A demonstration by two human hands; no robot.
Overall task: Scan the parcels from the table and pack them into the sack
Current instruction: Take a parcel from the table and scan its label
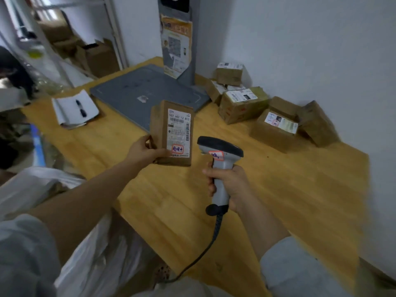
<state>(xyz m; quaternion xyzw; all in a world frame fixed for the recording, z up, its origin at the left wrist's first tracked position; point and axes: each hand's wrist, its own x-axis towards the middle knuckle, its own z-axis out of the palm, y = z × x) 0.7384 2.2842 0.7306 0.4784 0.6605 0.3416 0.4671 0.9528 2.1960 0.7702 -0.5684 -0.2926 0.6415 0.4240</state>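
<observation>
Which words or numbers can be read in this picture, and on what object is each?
"502 602 12 812": white label on the flat brown cardboard parcel in the left hand.
Red-edged handwritten stickers on parcel and grey handheld scanner: unreadable.
Orange poster, labels on other cardboard boxes: blurred.

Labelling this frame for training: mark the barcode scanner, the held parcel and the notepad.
barcode scanner [220,146]: head view, on its dark head.
held parcel [179,133]: head view, on its white shipping label.
notepad [66,108]: head view, on the open white page.
</observation>
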